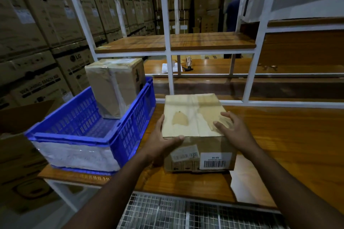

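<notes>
Both hands (161, 142) (235, 129) partly cover box (193, 109); label (216, 161) unreadable.

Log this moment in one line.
left hand grips brown cardboard box | right hand rests on its top | box on wooden table

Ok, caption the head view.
Left hand grips a cardboard box on the wooden table, right hand rests on top, blue crate alongside.
</notes>
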Action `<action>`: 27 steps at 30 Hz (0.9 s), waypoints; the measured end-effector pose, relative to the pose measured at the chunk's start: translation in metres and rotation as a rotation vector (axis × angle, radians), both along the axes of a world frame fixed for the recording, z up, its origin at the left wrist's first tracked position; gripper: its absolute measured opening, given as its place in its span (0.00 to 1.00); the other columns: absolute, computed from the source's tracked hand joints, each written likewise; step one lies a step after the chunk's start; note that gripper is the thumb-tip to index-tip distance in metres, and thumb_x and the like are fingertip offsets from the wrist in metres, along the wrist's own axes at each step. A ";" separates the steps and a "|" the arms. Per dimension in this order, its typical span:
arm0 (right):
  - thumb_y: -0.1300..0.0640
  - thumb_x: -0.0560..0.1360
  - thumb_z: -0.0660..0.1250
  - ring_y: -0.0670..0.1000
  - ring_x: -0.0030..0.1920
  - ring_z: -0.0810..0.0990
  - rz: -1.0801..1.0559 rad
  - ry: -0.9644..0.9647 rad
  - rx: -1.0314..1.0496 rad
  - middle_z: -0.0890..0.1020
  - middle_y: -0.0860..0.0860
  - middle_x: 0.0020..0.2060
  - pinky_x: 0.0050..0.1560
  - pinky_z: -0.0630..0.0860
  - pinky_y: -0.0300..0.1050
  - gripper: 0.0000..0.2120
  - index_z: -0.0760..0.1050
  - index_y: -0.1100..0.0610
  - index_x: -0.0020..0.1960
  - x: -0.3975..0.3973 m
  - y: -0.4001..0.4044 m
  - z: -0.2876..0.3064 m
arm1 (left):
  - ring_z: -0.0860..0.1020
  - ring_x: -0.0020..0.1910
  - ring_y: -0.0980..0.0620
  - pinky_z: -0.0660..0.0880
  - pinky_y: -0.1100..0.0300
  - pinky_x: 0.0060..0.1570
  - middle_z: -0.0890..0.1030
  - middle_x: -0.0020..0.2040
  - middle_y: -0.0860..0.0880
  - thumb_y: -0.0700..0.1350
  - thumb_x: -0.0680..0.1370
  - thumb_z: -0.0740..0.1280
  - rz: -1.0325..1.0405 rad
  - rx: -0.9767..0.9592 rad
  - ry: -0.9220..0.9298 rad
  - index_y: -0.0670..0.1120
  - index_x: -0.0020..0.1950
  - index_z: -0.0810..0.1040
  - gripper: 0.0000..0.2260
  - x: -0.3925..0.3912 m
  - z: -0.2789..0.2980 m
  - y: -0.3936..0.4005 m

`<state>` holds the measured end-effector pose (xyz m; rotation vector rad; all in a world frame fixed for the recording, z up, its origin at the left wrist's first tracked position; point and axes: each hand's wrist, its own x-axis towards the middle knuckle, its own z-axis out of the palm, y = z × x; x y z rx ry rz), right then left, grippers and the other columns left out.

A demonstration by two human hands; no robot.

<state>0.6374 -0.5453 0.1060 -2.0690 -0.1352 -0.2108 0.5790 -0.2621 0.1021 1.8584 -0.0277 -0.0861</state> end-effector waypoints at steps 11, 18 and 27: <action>0.41 0.59 0.82 0.53 0.79 0.48 0.154 0.042 -0.406 0.43 0.43 0.80 0.71 0.65 0.55 0.58 0.53 0.47 0.80 -0.020 -0.010 -0.022 | 0.60 0.77 0.48 0.69 0.46 0.71 0.57 0.80 0.53 0.55 0.63 0.83 0.009 0.373 -0.071 0.61 0.81 0.50 0.56 0.004 -0.014 -0.001; 0.38 0.58 0.81 0.50 0.78 0.51 0.114 -0.031 -0.429 0.48 0.42 0.80 0.70 0.65 0.53 0.59 0.52 0.46 0.80 -0.020 -0.014 -0.034 | 0.57 0.78 0.55 0.63 0.52 0.74 0.55 0.81 0.58 0.56 0.61 0.83 0.034 0.440 -0.168 0.59 0.82 0.47 0.60 0.000 -0.018 -0.001; 0.40 0.54 0.82 0.46 0.63 0.75 0.036 0.018 0.042 0.72 0.33 0.61 0.53 0.81 0.48 0.59 0.52 0.38 0.77 -0.044 -0.013 -0.056 | 0.80 0.61 0.53 0.83 0.59 0.49 0.78 0.61 0.57 0.51 0.64 0.82 0.117 0.158 -0.089 0.54 0.76 0.63 0.44 -0.014 -0.042 0.000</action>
